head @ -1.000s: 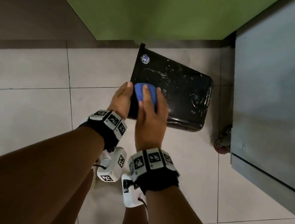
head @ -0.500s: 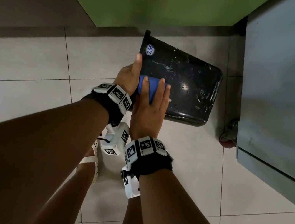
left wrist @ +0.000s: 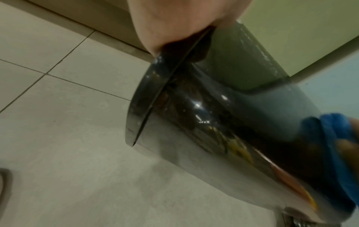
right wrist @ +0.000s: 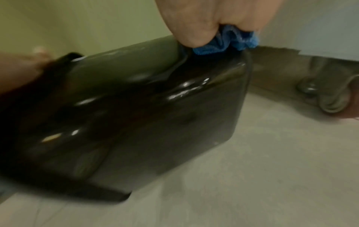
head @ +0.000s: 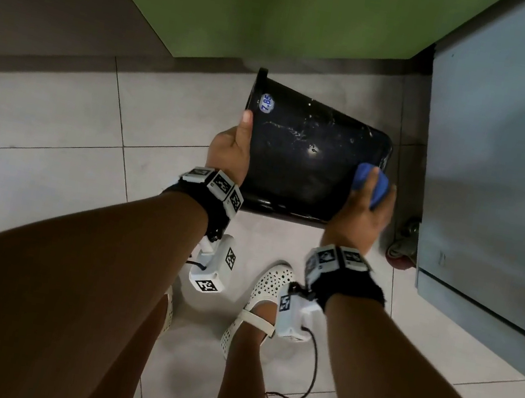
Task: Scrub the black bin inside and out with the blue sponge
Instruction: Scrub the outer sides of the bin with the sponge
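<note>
sideways, black bin [head: 299, 156] between both hands

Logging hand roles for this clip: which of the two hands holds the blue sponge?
The right hand: it presses the blue sponge against the black bin near its base end. The left hand only grips the bin's rim.

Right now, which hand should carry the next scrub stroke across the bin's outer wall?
Right. The right hand already grips the blue sponge against the black bin; the left hand holds the rim, steadying it.
</note>
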`<act>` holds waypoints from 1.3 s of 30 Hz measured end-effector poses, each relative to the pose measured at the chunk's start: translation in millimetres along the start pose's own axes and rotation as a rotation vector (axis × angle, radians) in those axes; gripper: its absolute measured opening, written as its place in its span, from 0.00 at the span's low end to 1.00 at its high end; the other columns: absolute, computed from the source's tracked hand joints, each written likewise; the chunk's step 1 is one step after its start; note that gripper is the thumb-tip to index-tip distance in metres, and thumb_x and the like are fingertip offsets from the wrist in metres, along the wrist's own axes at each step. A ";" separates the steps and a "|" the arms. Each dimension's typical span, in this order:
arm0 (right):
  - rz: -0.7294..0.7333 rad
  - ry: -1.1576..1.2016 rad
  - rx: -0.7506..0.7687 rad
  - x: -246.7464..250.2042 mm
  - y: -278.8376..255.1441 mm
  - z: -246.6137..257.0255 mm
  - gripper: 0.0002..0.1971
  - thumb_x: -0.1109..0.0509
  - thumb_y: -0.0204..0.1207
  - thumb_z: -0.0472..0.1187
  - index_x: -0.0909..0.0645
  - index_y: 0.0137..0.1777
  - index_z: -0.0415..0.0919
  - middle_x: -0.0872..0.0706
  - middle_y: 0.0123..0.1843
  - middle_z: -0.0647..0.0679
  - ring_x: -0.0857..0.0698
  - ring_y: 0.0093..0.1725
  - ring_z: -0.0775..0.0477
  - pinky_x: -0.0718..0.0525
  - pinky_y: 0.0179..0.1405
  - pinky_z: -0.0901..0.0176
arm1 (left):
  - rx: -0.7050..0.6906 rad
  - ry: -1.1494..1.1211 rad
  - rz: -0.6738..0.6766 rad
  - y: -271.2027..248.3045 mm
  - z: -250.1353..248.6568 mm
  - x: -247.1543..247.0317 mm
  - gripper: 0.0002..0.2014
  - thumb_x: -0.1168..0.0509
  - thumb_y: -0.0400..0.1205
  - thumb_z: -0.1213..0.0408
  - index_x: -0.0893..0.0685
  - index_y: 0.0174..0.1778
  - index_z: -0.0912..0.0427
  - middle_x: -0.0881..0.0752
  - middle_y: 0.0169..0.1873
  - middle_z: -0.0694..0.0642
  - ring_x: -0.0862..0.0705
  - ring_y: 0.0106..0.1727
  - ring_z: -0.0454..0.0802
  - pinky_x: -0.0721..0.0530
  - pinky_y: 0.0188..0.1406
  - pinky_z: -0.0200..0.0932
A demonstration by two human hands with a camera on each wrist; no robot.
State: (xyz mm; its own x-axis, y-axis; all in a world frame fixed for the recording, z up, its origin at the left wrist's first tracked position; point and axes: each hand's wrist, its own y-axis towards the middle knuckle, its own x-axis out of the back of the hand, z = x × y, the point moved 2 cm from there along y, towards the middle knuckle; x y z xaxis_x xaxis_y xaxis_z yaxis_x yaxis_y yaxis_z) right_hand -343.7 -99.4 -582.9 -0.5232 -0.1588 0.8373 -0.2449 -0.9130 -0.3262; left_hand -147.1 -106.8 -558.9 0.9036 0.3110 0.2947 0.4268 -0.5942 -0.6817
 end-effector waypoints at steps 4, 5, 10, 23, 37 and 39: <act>0.086 -0.097 -0.161 18.1 9.6 5.2 0.35 0.38 0.80 0.40 0.52 0.81 0.55 0.48 0.82 0.38 0.46 0.80 0.33 0.40 0.77 0.38 | 0.009 -0.001 -0.017 5.2 2.2 0.2 0.25 0.54 0.85 0.45 0.20 0.43 0.59 0.21 0.31 0.44 0.24 0.34 0.35 0.30 0.30 0.28; 0.066 -0.075 -0.162 14.2 5.0 9.3 0.34 0.39 0.80 0.38 0.50 0.81 0.54 0.47 0.82 0.38 0.44 0.79 0.33 0.38 0.76 0.39 | 0.022 -0.010 -0.031 6.6 9.1 6.5 0.25 0.54 0.85 0.45 0.20 0.42 0.59 0.21 0.31 0.44 0.24 0.34 0.36 0.29 0.31 0.29; -0.105 -0.058 -0.015 6.2 -22.1 31.7 0.27 0.36 0.78 0.53 0.34 0.77 0.50 0.32 0.76 0.44 0.29 0.72 0.45 0.22 0.58 0.62 | 0.013 -0.014 -0.003 3.9 13.9 0.4 0.25 0.53 0.85 0.45 0.19 0.43 0.59 0.20 0.30 0.44 0.23 0.34 0.36 0.29 0.30 0.27; 0.011 -0.253 0.292 -56.6 -40.8 98.1 0.32 0.27 0.70 0.49 0.30 0.74 0.49 0.31 0.76 0.33 0.28 0.69 0.26 0.22 0.60 0.34 | 0.014 -0.068 -0.009 14.2 5.5 -2.6 0.25 0.54 0.85 0.45 0.18 0.35 0.54 0.15 0.34 0.51 0.16 0.39 0.47 0.19 0.41 0.36; 0.084 -0.311 0.493 -63.3 -38.2 89.7 0.38 0.29 0.73 0.47 0.47 0.78 0.45 0.39 0.79 0.30 0.41 0.78 0.24 0.44 0.73 0.34 | 0.036 -0.063 -0.020 13.0 5.3 -2.4 0.24 0.53 0.85 0.44 0.21 0.30 0.50 0.17 0.31 0.48 0.19 0.35 0.43 0.24 0.33 0.32; 0.106 -0.322 0.477 -66.2 -40.0 87.5 0.40 0.27 0.72 0.49 0.47 0.78 0.45 0.40 0.80 0.30 0.42 0.78 0.24 0.45 0.73 0.37 | 0.024 -0.068 -0.035 14.3 6.1 -2.5 0.24 0.53 0.85 0.44 0.19 0.33 0.52 0.16 0.34 0.52 0.18 0.38 0.47 0.22 0.38 0.36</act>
State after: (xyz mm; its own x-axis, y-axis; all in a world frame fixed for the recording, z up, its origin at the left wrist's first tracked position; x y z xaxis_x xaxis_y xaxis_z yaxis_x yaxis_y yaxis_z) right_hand -227.9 -85.3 -586.9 -0.2323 -0.2964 0.9264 0.2288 -0.9424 -0.2441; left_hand -143.5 -111.6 -573.6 0.8831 0.3816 0.2731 0.4566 -0.5642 -0.6879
